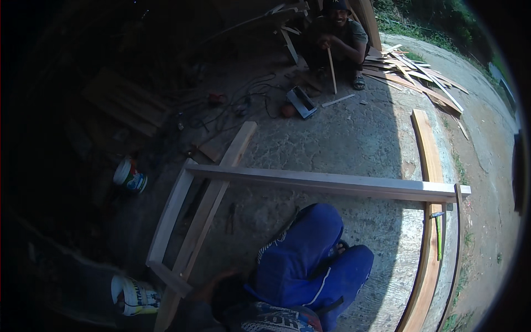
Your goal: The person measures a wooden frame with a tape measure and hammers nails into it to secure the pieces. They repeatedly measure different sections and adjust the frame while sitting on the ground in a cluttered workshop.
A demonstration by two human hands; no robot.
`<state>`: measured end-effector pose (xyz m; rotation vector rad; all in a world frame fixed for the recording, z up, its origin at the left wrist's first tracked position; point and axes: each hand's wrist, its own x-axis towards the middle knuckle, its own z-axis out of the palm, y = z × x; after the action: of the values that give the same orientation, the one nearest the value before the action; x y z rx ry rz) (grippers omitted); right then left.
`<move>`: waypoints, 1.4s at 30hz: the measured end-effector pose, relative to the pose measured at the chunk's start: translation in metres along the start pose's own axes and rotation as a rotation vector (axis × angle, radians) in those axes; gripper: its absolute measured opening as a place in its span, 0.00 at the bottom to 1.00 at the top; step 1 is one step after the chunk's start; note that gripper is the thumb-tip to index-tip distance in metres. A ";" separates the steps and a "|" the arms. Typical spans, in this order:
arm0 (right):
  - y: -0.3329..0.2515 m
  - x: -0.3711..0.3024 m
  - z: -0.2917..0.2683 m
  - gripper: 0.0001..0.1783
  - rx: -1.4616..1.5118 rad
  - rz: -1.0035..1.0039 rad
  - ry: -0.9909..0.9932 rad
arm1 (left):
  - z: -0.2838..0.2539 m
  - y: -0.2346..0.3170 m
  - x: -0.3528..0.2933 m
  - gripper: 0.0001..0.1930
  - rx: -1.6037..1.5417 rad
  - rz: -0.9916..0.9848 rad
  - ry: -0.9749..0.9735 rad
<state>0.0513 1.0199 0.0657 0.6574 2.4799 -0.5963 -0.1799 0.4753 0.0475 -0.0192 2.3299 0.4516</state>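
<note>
Your wooden frame (pixel 326 182) lies across the left beam (pixel 199 235) and right beam (pixel 427 265), likely to stay off the floor (pixel 354 144), the hammer (pixel 438 235) rests within reach, and I can't tell if your shaded left hand (pixel 202 289) grips, or see your right hand.

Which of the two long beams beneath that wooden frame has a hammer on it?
The right-hand beam, in sunlight: a green-handled hammer lies on it. The left-hand beam, in shade, shows none.
</note>
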 end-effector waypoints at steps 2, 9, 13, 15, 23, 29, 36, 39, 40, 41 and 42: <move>-0.004 0.018 -0.003 0.28 -0.007 -0.037 0.024 | 0.026 0.002 -0.042 0.25 -0.105 -0.112 0.096; -0.011 0.041 -0.005 0.28 -0.045 -0.158 0.021 | 0.080 0.048 -0.169 0.32 -0.476 -0.431 0.431; -0.012 0.050 -0.010 0.28 -0.041 -0.178 -0.004 | 0.075 0.074 -0.191 0.36 -0.553 -0.522 0.533; -0.012 0.052 -0.011 0.28 -0.041 -0.175 -0.014 | 0.070 0.073 -0.192 0.38 -0.561 -0.549 0.559; -0.039 0.059 -0.001 0.28 0.001 -0.158 -0.020 | 0.063 -0.024 -0.136 0.40 -0.247 -0.598 0.555; -0.069 0.067 0.004 0.28 0.020 -0.087 0.036 | 0.046 -0.044 -0.051 0.39 -0.301 -0.556 0.508; -0.118 0.073 0.021 0.28 0.079 -0.008 0.088 | 0.065 -0.123 0.033 0.44 -0.258 -0.556 0.425; -0.130 0.075 0.028 0.28 0.138 0.065 0.162 | 0.021 -0.106 0.064 0.45 -0.274 -0.466 0.385; -0.131 0.076 0.029 0.28 0.166 0.089 0.180 | 0.006 -0.102 0.067 0.45 -0.300 -0.433 0.380; -0.135 0.075 0.032 0.28 0.198 0.109 0.191 | -0.002 -0.106 0.066 0.45 -0.323 -0.415 0.380; -0.139 0.078 0.032 0.29 0.225 0.126 0.209 | -0.004 -0.108 0.068 0.44 -0.302 -0.376 0.425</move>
<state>-0.0728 0.9194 0.0352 1.0008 2.5579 -0.8009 -0.2162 0.3810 -0.0302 -0.7498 2.5595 0.6479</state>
